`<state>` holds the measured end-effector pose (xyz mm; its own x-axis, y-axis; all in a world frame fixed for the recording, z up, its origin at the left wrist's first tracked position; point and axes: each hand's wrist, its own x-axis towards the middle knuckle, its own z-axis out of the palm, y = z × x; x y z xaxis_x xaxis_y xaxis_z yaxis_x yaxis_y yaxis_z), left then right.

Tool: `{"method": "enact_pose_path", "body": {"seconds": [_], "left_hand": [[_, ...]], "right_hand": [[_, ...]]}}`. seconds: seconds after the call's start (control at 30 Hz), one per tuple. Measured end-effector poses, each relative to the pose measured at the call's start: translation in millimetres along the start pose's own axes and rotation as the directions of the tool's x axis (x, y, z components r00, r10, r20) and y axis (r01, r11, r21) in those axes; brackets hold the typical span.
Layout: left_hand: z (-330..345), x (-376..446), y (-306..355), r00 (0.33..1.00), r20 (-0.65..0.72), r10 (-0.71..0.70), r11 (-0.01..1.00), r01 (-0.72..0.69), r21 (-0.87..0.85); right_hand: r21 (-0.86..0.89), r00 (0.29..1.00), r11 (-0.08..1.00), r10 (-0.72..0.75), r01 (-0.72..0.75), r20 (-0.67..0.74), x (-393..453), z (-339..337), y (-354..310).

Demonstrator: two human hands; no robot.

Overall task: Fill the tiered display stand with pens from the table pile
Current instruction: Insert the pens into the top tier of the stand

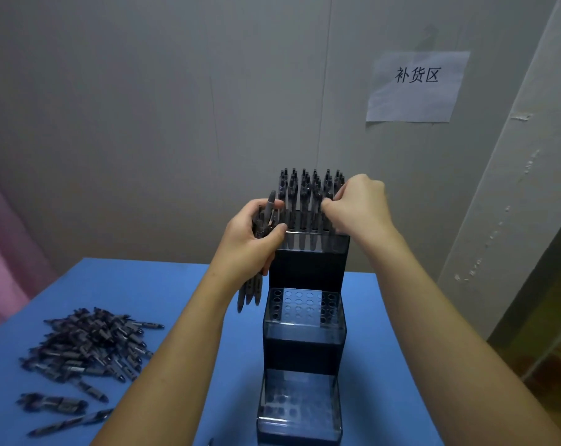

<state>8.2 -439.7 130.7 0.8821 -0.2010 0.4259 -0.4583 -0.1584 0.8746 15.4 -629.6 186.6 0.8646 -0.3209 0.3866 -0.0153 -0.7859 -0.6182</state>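
Note:
A dark three-tier display stand (305, 346) rises on the blue table in front of me. Its top tier holds several upright dark pens (305, 194). The middle tier (300, 305) and the bottom tier (300, 403) show open holes with nothing in them. My left hand (253, 238) grips a bundle of pens (250, 291) just left of the top tier, their tips hanging down. My right hand (356, 204) pinches a pen at the right side of the top tier; that pen is mostly hidden by my fingers. The pen pile (89, 346) lies at the left.
The blue table (144, 284) ends close behind the stand, against a grey wall. A paper sign (416, 86) hangs on the wall at the upper right. A few loose pens (52, 402) lie near the table's front left. A pink surface (2, 246) stands at the far left.

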Motion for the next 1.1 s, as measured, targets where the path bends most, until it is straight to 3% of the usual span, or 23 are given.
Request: {"method": "enact_pose_path", "body": {"seconds": [0.33, 0.4, 0.5, 0.6, 0.7, 0.9, 1.1], "left_hand": [[-9.1, 7.5, 8.8, 0.994, -0.042, -0.102, 0.971, 0.09, -0.223], [-13.5, 11.4, 12.2, 0.994, -0.033, -0.1, 0.956, 0.087, -0.279], [-18.9, 17.3, 18.5, 0.996, -0.01, -0.086, 0.921, 0.076, -0.381], [-23.9, 20.4, 25.3, 0.997, -0.022, -0.075, 0.899, 0.058, -0.434], [-32.1, 20.6, 24.2, 0.996, -0.018, -0.088, 0.922, 0.074, -0.38], [-38.8, 12.8, 5.1, 0.993, 0.034, -0.109, 0.951, 0.114, -0.288], [-28.6, -0.7, 14.2, 0.999, 0.011, -0.035, 0.984, 0.037, -0.174]], "right_hand": [[-0.221, 0.996, 0.975, 0.05, -0.032, 0.078, -16.5, -15.6, -12.4], [-0.126, 0.991, 0.992, 0.015, 0.002, 0.135, -27.5, -17.6, -20.6], [0.156, 0.928, 0.988, -0.048, -0.011, 0.369, -56.9, -12.5, -41.3], [0.243, 0.886, 0.968, -0.065, -0.055, 0.46, -72.6, 1.6, -53.2], [0.298, 0.925, 0.951, -0.036, -0.085, 0.378, -79.0, 11.1, -60.0], [0.519, 0.988, 0.855, -0.081, 0.002, 0.13, -83.6, 15.5, -75.2], [0.569, 0.983, 0.823, -0.102, -0.003, 0.152, -80.8, 27.0, -70.3]]}}
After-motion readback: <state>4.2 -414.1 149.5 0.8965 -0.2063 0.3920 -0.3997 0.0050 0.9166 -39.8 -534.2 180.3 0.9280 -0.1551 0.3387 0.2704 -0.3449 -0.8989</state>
